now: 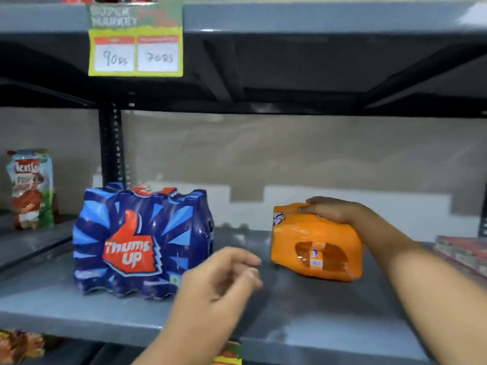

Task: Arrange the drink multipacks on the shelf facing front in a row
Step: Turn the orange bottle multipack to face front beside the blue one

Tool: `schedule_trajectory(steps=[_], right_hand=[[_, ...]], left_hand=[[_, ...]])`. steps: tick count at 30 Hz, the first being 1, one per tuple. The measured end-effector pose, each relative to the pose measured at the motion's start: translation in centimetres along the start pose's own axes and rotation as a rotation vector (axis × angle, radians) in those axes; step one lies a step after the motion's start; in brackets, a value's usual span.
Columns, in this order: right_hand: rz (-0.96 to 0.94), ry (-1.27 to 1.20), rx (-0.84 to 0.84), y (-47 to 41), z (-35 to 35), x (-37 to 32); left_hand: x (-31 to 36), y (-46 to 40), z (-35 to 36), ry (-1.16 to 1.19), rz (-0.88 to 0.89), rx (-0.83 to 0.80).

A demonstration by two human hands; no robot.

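Nearest me, my left hand (218, 280) hovers loosely curled and holding nothing, just above the grey shelf (303, 320). Farther right, my right hand (329, 209) clasps the top of the tilted orange multipack (313, 243). At left, the blue Thums Up multipack (139, 241) stands upright, facing front.

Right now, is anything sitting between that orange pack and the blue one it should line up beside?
Nothing on the shelf does: the stretch between the orange multipack and the blue Thums Up multipack is bare. Only the empty left hand hovers in front of that gap. The right hand rests on the orange pack's top.
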State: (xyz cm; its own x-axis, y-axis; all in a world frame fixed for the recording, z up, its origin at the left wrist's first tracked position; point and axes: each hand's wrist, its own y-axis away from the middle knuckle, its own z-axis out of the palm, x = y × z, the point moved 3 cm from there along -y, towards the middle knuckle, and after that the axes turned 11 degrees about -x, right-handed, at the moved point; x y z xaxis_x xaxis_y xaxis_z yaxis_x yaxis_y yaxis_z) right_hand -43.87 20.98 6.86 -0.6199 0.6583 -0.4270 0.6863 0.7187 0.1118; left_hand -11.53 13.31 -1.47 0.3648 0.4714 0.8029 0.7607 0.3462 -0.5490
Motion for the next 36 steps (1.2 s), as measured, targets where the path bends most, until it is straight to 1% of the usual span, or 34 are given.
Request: schedule_trajectory(steps=[1,3,6,8,10,11,13,16,18,22,23,25,27,28,29,31,34,36], right_hand=[[0.046,-0.003,-0.049,-0.5,0.2,0.3],[0.093,-0.037,-0.072,-1.0,0.4,0.5],[0.16,0.029,-0.033,-0.7,0.5,-0.3],[0.234,0.16,0.028,0.0,0.0,-0.6],[0.3,0.292,0.097,0.4,-1.1,-0.7],[0.31,0.32,0.125,0.3,-1.6,-0.3],[0.3,0.26,0.118,-0.1,-1.8,1.3],[0.238,-0.023,0.037,-0.4,-0.8,3.7],[0.2,-0.079,0.051,-0.5,-0.6,4.0],[0.175,-0.137,0.165,0.6,-0.6,4.1],[0.168,-0.134,0.229,1.2,-0.5,4.2],[0.137,-0.182,0.421,2.2,0.0,4.8],[0.065,-0.33,0.591,3.1,1.4,5.8],[0.011,-0.405,0.637,3.2,2.1,6.0],[-0.031,-0.463,0.647,3.3,2.7,6.3],[-0.066,-0.503,0.632,3.3,3.2,6.7],[-0.084,-0.544,0.643,3.1,3.4,7.1],[-0.052,-0.559,0.668,2.7,3.4,7.7]], left_hand=[[-0.4,-1.3,1.4,0.003,-0.116,-0.064],[-0.7,-3.7,4.0,0.099,-0.314,-0.194],[-0.8,-6.7,6.5,0.26,-0.565,-0.275],[-0.7,-8.0,7.3,0.269,-0.677,-0.278],[-1.1,-9.0,7.4,0.254,-0.729,-0.223],[-1.2,-9.4,7.0,0.242,-0.742,-0.19],[-1.2,-10.4,6.3,0.203,-0.732,-0.147],[-0.9,-11.6,5.6,0.231,-0.696,-0.11],[-1.2,-12.3,5.5,0.239,-0.652,-0.069],[-2.5,-13.4,5.1,0.174,-0.578,-0.004],[-2.5,-13.6,5.1,0.147,-0.558,0.001],[-2.3,-14.1,5.1,0.068,-0.486,-0.004],[-2.1,-14.3,5.2,-0.067,-0.398,-0.029],[-2.2,-14.4,5.1,-0.166,-0.356,-0.033],[-2.5,-14.3,5.0,-0.257,-0.328,-0.04],[-3.3,-14.2,5.1,-0.318,-0.299,-0.031],[-4.6,-14.2,4.8,-0.302,-0.3,-0.015],[-5.6,-14.4,4.6,-0.279,-0.32,-0.019]])
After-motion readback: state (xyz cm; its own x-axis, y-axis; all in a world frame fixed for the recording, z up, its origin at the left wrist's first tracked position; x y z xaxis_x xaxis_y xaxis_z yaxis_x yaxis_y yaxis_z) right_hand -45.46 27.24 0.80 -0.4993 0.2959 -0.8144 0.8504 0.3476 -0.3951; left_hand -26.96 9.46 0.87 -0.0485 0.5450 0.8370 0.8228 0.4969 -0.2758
